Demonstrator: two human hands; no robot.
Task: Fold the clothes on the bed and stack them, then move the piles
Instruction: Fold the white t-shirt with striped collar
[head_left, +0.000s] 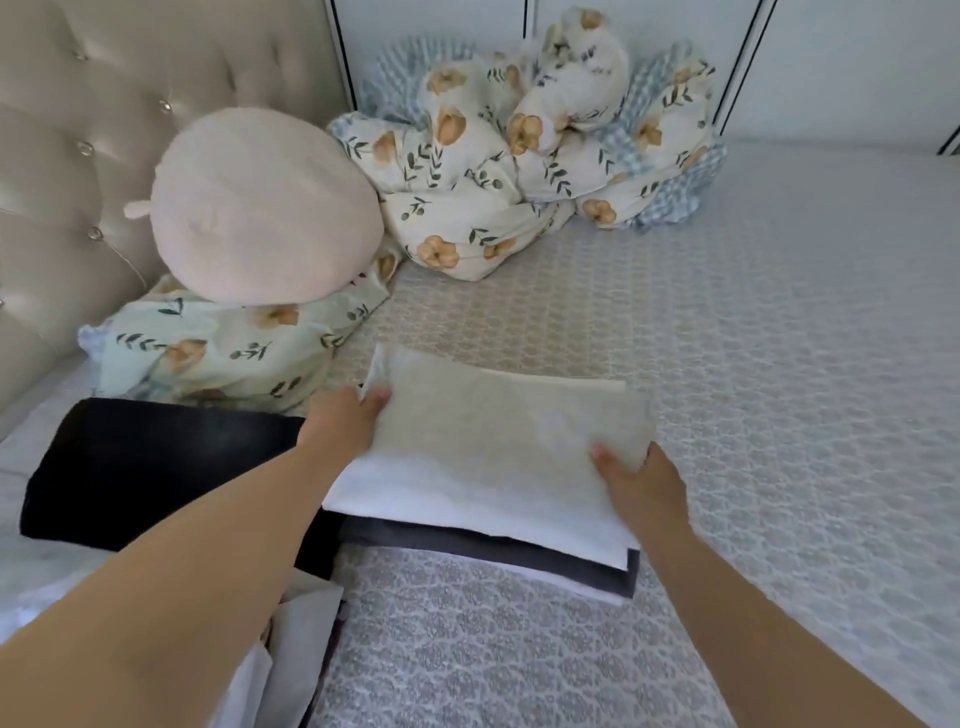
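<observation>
Now a folded pale garment (498, 431) tops a white-and-grey stack (519, 545) on the bed (779, 364) — left hand (345, 423) and right hand (641, 486) pinch its sides, thumbs on top — folded black clothes (156, 467) just left, floral bedding (519, 156) behind

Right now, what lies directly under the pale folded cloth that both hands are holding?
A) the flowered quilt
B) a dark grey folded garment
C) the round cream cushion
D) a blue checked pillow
B: the pale folded cloth, held by the left hand and the right hand, lies on top of a dark grey folded garment, whose edge shows just beneath it on the bed.
</observation>
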